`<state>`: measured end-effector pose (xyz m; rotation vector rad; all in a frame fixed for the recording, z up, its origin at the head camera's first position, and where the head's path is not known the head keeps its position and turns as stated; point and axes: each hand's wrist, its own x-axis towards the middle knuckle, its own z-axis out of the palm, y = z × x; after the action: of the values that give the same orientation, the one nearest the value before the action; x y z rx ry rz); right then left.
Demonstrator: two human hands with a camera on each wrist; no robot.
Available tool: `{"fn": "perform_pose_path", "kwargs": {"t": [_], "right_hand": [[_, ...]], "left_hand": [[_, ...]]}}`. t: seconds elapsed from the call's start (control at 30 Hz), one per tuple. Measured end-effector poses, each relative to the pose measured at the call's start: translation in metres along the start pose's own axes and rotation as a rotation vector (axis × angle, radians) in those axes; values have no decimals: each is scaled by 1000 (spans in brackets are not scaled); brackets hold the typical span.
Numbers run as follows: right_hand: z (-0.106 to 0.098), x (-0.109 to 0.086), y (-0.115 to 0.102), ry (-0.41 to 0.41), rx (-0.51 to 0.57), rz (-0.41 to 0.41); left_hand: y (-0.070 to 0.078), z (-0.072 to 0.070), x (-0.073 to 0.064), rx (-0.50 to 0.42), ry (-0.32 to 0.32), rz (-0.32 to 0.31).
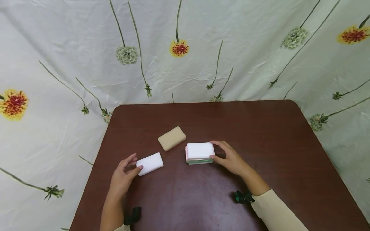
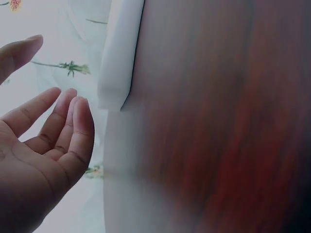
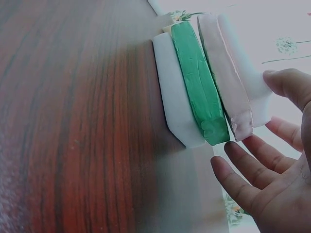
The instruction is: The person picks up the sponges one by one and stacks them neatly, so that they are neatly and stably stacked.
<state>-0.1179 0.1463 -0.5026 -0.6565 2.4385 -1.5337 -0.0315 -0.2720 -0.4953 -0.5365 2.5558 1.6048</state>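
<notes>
Hanging behind everything, a big cloth (image 1: pixel 208 57) with flowers is seen. In front of it, all the blocks are carried by the brown desk (image 1: pixel 260 138). Both hands are held over it. By the right hand (image 1: pixel 231 162), a block seems to be pinched lightly between thumb and finger, with the other fingers spread loose. The left hand (image 1: pixel 122 178) is loose and half open, and nothing is gripped; whether the block by its thumb is touched cannot be told.

Near the middle of the desk, a stack (image 1: pixel 199 162) of four is made up: bottom block (image 3: pixel 174 92), green block (image 3: pixel 199 82), pink block (image 3: pixel 226 77) and top block (image 1: pixel 200 150). The edges are not quite lined up, so it could be tipped by a bump. The tan block (image 1: pixel 171 138) and white block (image 1: pixel 149 164) are laid flat and apart.

Each block looks light and firm, but might be dented if squeezed hard. The smooth faces may be slippery. Each is best held by its two long sides, near the middle, not by a corner.
</notes>
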Motion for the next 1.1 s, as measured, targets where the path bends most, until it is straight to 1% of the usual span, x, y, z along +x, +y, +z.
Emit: {"fn": "perform_pose_path", "kwargs": {"t": [0.1,0.37,0.5,0.6,0.67,0.8,0.9,1.1], "right_hand": [[0,0,2,1,11,-8],[0,0,0,-3,-22,11],[-1,0,-2,-4,-32,17],[-1,0,-2,-3,-31,18],[-1,0,-2,-2,-33,19],[-1,0,-1,-1,-38,19],[-1,0,-2,0,-37,18],[-2,0,-2,-3,-33,16]], "left_hand": [[-2,-3,0,41,6,5],[-8,-10,-2,123,-43,-60],[-12,-12,-1,169,-63,-78],[-15,-13,0,184,-86,-88],[-16,-13,0,199,-106,-87],[-17,-12,2,234,-134,-65],[-18,-10,3,252,-138,-51],[-18,-8,5,286,-133,-51]]}}
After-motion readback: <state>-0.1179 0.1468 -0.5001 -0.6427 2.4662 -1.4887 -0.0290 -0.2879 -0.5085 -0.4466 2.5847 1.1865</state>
